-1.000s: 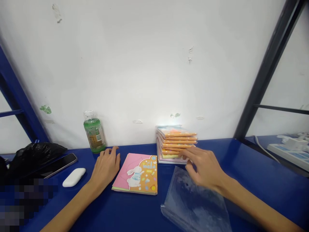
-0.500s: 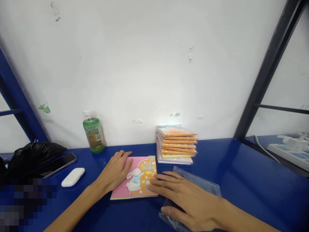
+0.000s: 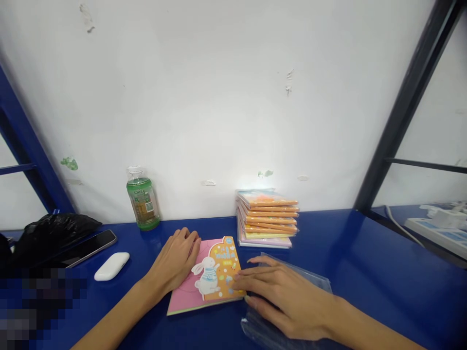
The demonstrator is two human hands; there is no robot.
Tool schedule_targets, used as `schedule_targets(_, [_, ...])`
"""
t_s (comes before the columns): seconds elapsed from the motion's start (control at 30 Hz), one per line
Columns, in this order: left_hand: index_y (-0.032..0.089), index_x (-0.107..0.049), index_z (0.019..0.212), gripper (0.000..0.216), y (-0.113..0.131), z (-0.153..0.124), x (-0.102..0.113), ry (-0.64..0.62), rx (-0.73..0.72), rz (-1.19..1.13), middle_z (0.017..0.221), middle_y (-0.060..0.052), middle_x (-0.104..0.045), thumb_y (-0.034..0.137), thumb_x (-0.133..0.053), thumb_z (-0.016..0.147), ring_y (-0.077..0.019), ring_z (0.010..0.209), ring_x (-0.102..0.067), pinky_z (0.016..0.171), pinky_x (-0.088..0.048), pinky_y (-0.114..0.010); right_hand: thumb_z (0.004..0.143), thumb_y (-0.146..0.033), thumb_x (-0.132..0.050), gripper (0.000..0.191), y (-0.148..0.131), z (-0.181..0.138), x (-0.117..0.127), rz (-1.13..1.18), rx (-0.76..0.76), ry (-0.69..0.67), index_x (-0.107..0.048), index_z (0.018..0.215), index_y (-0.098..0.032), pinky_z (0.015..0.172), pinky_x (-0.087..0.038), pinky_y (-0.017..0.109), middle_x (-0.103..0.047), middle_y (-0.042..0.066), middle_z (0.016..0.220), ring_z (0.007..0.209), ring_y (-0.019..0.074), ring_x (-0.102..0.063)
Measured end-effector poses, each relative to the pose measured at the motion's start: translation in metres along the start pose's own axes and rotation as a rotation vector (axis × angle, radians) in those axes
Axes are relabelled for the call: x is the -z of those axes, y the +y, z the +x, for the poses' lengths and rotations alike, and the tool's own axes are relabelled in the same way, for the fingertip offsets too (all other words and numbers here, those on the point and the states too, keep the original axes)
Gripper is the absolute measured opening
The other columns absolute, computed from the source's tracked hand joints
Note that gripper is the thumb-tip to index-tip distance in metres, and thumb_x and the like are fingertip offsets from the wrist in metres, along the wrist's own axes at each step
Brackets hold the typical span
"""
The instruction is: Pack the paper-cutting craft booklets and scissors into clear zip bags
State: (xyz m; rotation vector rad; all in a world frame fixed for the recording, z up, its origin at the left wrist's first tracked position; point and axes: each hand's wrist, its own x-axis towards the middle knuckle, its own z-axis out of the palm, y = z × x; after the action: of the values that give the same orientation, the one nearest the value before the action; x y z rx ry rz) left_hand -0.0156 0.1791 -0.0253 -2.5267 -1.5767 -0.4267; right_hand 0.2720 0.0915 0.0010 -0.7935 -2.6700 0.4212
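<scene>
A thin square booklet (image 3: 219, 272), pink and orange with a white rabbit on its cover, lies slightly turned on the blue table. Across its upper left part rests my left hand (image 3: 177, 260), open, palm down, fingers close together. My right hand (image 3: 290, 299) grips the lower right corner, fingertips on the cover and thumb at the edge. Under the right hand lies a clear plastic sleeve (image 3: 310, 278), partly hidden by the palm. Behind the booklet, to the right, stands a stack of booklets (image 3: 268, 218) in shiny clear wrapping.
A bottle with a green label (image 3: 143, 201) stands near the wall. Left of my arm are a white earphone case (image 3: 112, 266), a phone (image 3: 91, 248) and a black plastic bag (image 3: 58, 233). A white power strip (image 3: 436, 231) lies beyond the dark post at right.
The booklet has turned a little, its right side swinging away and its lower left corner coming nearer. My right thumb has moved up to its edge. The left fingers have drawn in.
</scene>
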Motion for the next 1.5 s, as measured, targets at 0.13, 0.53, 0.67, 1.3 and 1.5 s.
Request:
schedule_targets(0.13, [0.019, -0.065, 0.099, 0.042, 0.002, 0.0, 0.002, -0.006, -0.013, -0.007, 0.099, -0.011, -0.064, 0.034, -0.026, 0.105, -0.0273, 0.089, -0.055, 0.085, -0.043, -0.044, 0.105, -0.023, -0.044, 0.029, 0.003, 0.001, -0.004, -0.024, -0.085, 0.117, -0.063, 0.127, -0.024, 0.105, -0.041, 0.038, -0.073, 0.003, 0.117, 0.107, 0.0208, -0.065])
schedule_targets(0.53, [0.017, -0.06, 0.096, 0.034, 0.014, -0.007, 0.002, 0.036, 0.065, -0.08, 0.1, -0.014, -0.058, 0.044, -0.039, 0.1, -0.0319, 0.092, -0.052, 0.084, -0.041, -0.046, 0.109, -0.041, -0.037, 0.034, 0.013, 0.001, -0.011, -0.024, -0.311, 0.138, -0.06, 0.125, -0.022, 0.122, -0.03, 0.049, -0.047, 0.012, 0.144, 0.145, 0.0261, -0.035])
schedule_targets(0.67, [0.021, -0.054, 0.09, 0.026, 0.021, -0.008, 0.001, 0.049, 0.108, -0.196, 0.091, -0.01, -0.059, 0.043, -0.041, 0.098, -0.0312, 0.086, -0.054, 0.08, -0.039, -0.045, 0.108, -0.043, -0.039, 0.036, 0.013, 0.001, -0.013, -0.016, -0.321, 0.12, -0.059, 0.126, -0.02, 0.123, -0.031, 0.047, -0.048, 0.013, 0.145, 0.145, 0.026, -0.035])
schedule_targets(1.3, [0.027, -0.051, 0.106, 0.04, 0.043, -0.002, 0.046, 0.449, 0.274, -1.169, 0.082, 0.005, -0.06, 0.049, -0.073, 0.081, -0.0119, 0.061, -0.056, 0.054, -0.045, -0.022, 0.102, -0.05, -0.055, 0.034, 0.018, 0.004, -0.015, 0.168, -0.317, 0.266, -0.069, 0.122, -0.025, 0.111, -0.04, 0.04, -0.066, 0.005, 0.125, 0.124, 0.0236, -0.055])
schedule_targets(1.5, [0.03, -0.054, 0.124, 0.059, 0.061, -0.019, 0.048, 0.55, 0.318, -1.371, 0.079, 0.004, -0.069, 0.041, -0.084, 0.075, -0.0151, 0.062, -0.064, 0.054, -0.053, -0.022, 0.1, -0.04, -0.063, 0.021, 0.015, 0.004, -0.013, 0.212, -0.273, 0.381, -0.073, 0.101, -0.022, 0.1, -0.044, 0.034, -0.072, 0.003, 0.109, 0.109, 0.0204, -0.061])
